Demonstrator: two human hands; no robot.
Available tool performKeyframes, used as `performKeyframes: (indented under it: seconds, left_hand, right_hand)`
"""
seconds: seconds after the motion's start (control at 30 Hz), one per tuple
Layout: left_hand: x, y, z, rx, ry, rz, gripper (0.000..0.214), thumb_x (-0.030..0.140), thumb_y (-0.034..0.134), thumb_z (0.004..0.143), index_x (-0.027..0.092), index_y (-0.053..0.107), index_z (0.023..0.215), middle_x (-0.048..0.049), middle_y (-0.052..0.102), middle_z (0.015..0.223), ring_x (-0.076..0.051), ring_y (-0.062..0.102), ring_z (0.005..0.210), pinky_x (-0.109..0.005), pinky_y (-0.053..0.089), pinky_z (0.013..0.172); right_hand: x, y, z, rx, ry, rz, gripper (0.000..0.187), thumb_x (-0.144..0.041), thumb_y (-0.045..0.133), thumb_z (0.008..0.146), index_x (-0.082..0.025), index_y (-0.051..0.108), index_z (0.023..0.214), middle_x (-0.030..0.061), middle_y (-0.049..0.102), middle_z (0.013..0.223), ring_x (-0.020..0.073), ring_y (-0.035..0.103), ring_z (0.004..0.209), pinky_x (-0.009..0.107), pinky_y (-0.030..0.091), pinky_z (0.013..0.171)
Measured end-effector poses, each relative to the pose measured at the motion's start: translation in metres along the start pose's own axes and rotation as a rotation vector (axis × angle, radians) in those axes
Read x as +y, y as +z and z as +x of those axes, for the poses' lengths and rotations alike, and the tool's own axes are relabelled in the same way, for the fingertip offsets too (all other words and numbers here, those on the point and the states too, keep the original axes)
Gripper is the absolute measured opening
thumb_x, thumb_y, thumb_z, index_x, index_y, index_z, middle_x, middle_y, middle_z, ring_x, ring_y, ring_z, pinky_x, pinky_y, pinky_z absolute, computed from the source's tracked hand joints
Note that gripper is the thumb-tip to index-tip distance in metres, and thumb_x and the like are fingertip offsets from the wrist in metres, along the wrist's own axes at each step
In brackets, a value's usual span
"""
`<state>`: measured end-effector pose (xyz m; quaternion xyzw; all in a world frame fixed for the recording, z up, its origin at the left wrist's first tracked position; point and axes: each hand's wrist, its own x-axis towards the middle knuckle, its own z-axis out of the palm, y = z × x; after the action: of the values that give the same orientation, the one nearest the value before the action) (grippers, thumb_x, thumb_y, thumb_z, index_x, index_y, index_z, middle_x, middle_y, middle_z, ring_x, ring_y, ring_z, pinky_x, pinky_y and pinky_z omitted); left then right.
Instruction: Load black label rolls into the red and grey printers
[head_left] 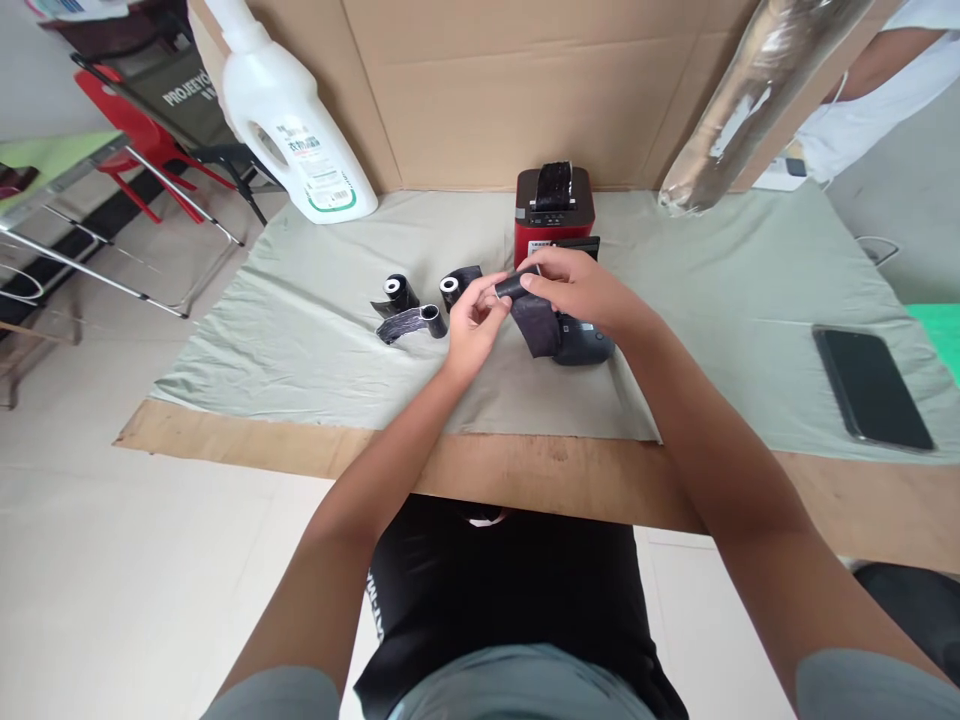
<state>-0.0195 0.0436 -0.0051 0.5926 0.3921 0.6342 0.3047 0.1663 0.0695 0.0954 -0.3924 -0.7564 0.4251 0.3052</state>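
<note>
Between my two hands is a small roll of black paper (516, 284), with a loose strip of it hanging down. My left hand (478, 320) pinches the roll's left end; my right hand (574, 285) grips its right end. Just behind my right hand stands a red and black receipt printer (529, 225) with a black strip on its top. A dark rounded device (583, 343), partly hidden by my right hand and the strip, lies below. Left of my hands are more black rolls: one upright (401, 292), one with a wrinkled tail (432, 320), and another (451, 291) partly behind my left fingers.
A pale green cloth (300, 330) covers the table, with its bare wooden edge (525, 462) towards me. Around it are a white detergent bottle (300, 130), a plastic-wrapped roll (727, 120) and a phone (871, 388). Cardboard (510, 90) stands behind. A person's arm (885, 65) shows at upper right.
</note>
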Motion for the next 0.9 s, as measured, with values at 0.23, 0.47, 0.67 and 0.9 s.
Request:
performKeyframes:
  seconds: [0.23,0.47,0.67,0.9]
  left_hand:
    - [-0.005,0.001,-0.001,0.002,-0.036,-0.029,0.054,0.071,0.070,0.090,0.026,0.068,0.120,0.0013,0.062,0.078,-0.012,0.059,0.066,-0.029,0.052,0.067]
    - [-0.001,-0.004,-0.001,-0.062,0.069,0.157,0.050,0.066,0.071,0.091,0.024,0.066,0.118,-0.0015,0.068,0.088,-0.013,0.063,0.078,-0.025,0.046,0.066]
    - [0.008,-0.023,0.007,-0.391,0.269,0.297,0.077,0.058,0.070,0.093,0.033,0.041,0.160,-0.0133,0.049,0.163,-0.028,0.061,0.126,-0.040,0.056,0.093]
    - [0.000,-0.029,0.009,-0.384,0.231,0.271,0.078,0.050,0.081,0.084,0.028,0.052,0.153,-0.0120,0.064,0.145,-0.031,0.063,0.135,-0.049,0.049,0.119]
  right_hand:
    - [0.001,0.003,0.002,0.034,0.005,0.012,0.020,-0.030,0.074,0.082,-0.026,0.070,0.101,-0.0017,0.063,0.082,0.0186,0.059,0.076,0.034,0.048,0.075]
    - [0.006,0.005,0.005,0.103,0.143,0.190,0.031,-0.029,0.076,0.074,-0.025,0.063,0.102,0.0015,0.074,0.091,0.0223,0.069,0.086,0.036,0.055,0.076]
    - [-0.005,0.001,-0.001,-0.021,0.269,0.108,0.044,-0.022,0.080,0.073,-0.025,0.065,0.114,0.0072,0.078,0.108,0.0273,0.073,0.098,0.042,0.057,0.084]
    - [0.004,-0.012,-0.002,-0.061,0.236,0.028,0.049,-0.020,0.083,0.070,-0.024,0.069,0.116,0.0099,0.076,0.110,0.0284,0.072,0.097,0.045,0.059,0.086]
